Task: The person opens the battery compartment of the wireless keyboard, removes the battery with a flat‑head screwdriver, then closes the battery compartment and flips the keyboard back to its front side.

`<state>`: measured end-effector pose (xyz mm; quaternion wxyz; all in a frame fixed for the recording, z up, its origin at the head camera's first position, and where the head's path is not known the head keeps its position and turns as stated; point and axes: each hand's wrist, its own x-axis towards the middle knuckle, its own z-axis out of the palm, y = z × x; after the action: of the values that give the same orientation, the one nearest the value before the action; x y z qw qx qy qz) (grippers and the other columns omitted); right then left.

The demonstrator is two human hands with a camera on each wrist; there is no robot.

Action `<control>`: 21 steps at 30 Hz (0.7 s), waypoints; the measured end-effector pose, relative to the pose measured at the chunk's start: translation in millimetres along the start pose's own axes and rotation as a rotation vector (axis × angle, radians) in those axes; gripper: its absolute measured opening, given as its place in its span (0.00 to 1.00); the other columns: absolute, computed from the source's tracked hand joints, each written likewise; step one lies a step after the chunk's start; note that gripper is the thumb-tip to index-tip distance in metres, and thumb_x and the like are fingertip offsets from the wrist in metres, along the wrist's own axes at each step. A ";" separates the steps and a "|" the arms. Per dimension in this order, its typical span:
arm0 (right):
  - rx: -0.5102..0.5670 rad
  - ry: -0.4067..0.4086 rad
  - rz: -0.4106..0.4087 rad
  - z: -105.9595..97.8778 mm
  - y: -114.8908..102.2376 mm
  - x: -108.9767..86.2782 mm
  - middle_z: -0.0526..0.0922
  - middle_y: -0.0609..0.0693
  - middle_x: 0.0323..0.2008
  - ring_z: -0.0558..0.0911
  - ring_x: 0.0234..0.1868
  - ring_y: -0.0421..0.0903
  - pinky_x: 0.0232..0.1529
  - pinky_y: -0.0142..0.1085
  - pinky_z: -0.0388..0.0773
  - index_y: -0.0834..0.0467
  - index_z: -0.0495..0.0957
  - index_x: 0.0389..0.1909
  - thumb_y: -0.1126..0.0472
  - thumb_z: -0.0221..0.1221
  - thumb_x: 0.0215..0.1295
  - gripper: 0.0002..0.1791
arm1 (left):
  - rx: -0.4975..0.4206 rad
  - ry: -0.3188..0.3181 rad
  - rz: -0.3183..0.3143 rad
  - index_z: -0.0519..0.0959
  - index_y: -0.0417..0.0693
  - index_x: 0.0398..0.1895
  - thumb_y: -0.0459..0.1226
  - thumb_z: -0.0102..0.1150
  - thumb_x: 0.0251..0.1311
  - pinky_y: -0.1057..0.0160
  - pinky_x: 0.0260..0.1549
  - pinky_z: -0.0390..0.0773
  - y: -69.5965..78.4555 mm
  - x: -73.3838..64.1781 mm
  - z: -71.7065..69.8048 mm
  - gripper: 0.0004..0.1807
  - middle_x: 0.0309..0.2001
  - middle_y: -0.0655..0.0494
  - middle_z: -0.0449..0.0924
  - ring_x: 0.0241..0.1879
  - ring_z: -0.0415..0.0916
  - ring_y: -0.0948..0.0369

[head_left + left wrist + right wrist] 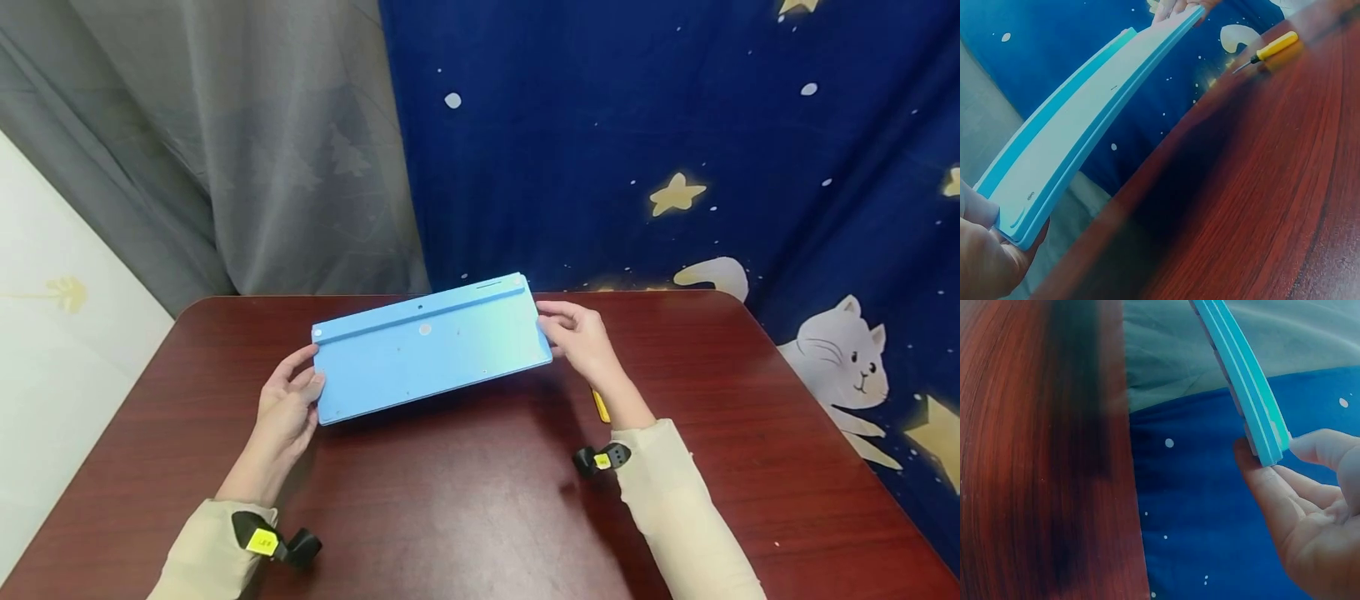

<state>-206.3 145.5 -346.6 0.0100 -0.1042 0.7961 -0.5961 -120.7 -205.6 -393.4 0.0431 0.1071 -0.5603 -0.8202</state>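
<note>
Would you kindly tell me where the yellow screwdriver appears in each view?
Head: the screwdriver is right of centre, partly hidden by the right forearm.
Left wrist: upper right, on the table.
Right wrist: not in it.
Shared landmark: the blue board, held by the left hand and right hand.

this looks like a homelike room, exact kind unclear: in the head view a grey curtain [300, 150] hangs at 11 o'clock, a navy curtain [555, 125] with gold stars [677, 196] at 1, its printed white cat [843, 358] at 3, a wood-grained table [465, 500] at 6.
</note>
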 end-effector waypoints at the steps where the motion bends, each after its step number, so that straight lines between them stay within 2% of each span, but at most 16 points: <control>1: -0.010 -0.018 0.009 -0.1 1.0 0.4 0.80 0.64 0.42 0.81 0.35 0.49 0.34 0.42 0.79 0.66 0.72 0.55 0.64 0.54 0.64 0.19 | 0.009 -0.001 0.001 0.65 0.52 0.57 0.26 0.45 0.63 0.75 0.13 0.62 0.5 -0.3 -0.9 0.21 0.37 0.61 0.77 0.26 0.73 0.66; 7: -0.031 -0.087 0.049 3.1 7.3 5.5 0.79 0.64 0.41 0.80 0.36 0.50 0.34 0.46 0.78 0.66 0.69 0.57 0.66 0.56 0.61 0.22 | 0.032 -0.033 0.021 0.65 0.51 0.56 0.25 0.45 0.63 0.69 0.26 0.76 2.0 -1.4 -7.0 0.20 0.36 0.62 0.78 0.32 0.75 0.66; 11: -0.049 -0.136 0.089 4.0 13.0 9.9 0.79 0.64 0.40 0.81 0.35 0.50 0.33 0.50 0.77 0.66 0.68 0.58 0.67 0.58 0.60 0.25 | 0.061 -0.057 0.014 0.65 0.50 0.57 0.25 0.45 0.64 0.67 0.30 0.77 5.5 0.5 -10.4 0.20 0.35 0.62 0.78 0.34 0.75 0.66; 17: -0.086 -0.186 0.159 9.9 20.6 17.1 0.78 0.62 0.38 0.81 0.34 0.52 0.28 0.44 0.79 0.64 0.64 0.61 0.68 0.58 0.59 0.28 | 0.145 -0.064 -0.019 0.62 0.49 0.60 0.27 0.46 0.64 0.67 0.31 0.76 13.7 6.9 -14.2 0.22 0.34 0.62 0.77 0.34 0.74 0.67; 21: -0.070 -0.192 0.189 15.7 26.5 20.6 0.78 0.63 0.37 0.81 0.33 0.51 0.27 0.45 0.79 0.66 0.64 0.61 0.69 0.58 0.59 0.28 | 0.142 -0.082 -0.040 0.60 0.47 0.61 0.26 0.44 0.64 0.68 0.31 0.76 14.0 13.6 -15.7 0.22 0.33 0.61 0.77 0.32 0.74 0.67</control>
<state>-228.4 134.1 -374.1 0.1385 -0.0858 0.8181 -0.5515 -131.1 -227.7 -387.7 -0.0037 0.0875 -0.6161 -0.7828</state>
